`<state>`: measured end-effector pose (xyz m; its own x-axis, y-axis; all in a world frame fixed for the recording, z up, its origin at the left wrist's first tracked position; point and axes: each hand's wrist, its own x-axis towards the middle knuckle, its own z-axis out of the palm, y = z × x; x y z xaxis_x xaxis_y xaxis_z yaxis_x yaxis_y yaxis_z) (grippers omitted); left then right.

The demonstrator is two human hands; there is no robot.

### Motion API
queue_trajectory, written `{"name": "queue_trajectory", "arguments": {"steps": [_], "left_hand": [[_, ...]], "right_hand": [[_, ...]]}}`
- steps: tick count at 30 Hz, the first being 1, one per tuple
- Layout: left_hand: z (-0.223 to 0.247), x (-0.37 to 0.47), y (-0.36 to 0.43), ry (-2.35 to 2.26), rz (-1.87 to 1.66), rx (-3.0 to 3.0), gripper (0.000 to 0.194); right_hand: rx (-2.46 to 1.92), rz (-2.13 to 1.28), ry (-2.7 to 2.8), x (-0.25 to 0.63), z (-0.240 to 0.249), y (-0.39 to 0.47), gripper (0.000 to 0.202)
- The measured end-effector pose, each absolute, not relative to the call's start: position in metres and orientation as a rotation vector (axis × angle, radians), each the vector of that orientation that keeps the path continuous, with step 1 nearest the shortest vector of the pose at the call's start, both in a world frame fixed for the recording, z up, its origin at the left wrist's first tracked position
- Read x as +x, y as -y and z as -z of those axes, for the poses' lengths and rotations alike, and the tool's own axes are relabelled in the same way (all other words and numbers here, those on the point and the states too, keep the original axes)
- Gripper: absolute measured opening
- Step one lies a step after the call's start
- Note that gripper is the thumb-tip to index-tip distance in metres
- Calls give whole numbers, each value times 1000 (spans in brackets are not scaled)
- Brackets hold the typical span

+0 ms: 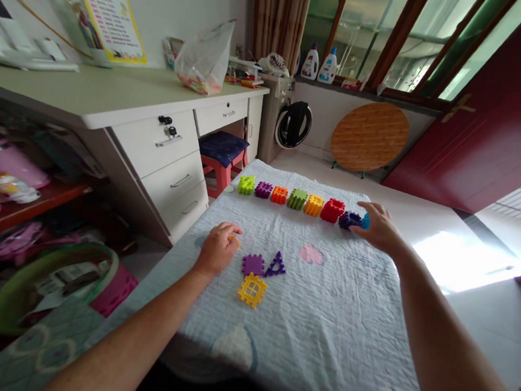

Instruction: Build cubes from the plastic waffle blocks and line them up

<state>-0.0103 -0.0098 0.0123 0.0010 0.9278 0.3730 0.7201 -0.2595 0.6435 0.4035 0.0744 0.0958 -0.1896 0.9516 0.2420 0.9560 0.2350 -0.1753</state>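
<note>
A row of plastic building-block cubes crosses the cloth-covered table: lime green [246, 185], purple [263, 190], orange [279, 195], green [297, 199], yellow [314, 205], red [333, 210] and dark blue [349, 220]. At the right end, my right hand [380, 228] has thumb and fingers around a light blue block [366, 221], which sits against the dark blue one. My left hand [219, 248] is curled near the table's left side, a bit of a yellow piece [236, 240] showing at its fingers. Beside it lie a flat purple square [253, 264], a dark purple triangle [276, 264] and a yellow window-shaped square [252, 290].
A desk [127, 95] with drawers runs along the left, a plastic bag [206, 63] on top. Beyond the table are a stool [224, 150], a washing machine [275, 108] and a leaning round wooden board [369, 136]. A basket [113, 283] stands at lower left.
</note>
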Motion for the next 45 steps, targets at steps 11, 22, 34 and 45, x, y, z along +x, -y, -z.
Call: {"name": "queue_trajectory", "arguments": {"steps": [11,22,34,45], "left_hand": [[-13,-18,17,-1449,-1222,1817,35],[-14,-18,15,-1674,-1204,1850,31],[-9,-16,14,-1670,-1135,1949,28],[-9,-15,15,-1676,-1130,1949,28]], "right_hand": [[-1126,-537,2730,227,-58,21,53],[-1199,-432,2574,216,-47,28,52],[-1255,-404,2440,205,-37,23,50],[-1564,-384,2043,256,-6,-4,63]]}}
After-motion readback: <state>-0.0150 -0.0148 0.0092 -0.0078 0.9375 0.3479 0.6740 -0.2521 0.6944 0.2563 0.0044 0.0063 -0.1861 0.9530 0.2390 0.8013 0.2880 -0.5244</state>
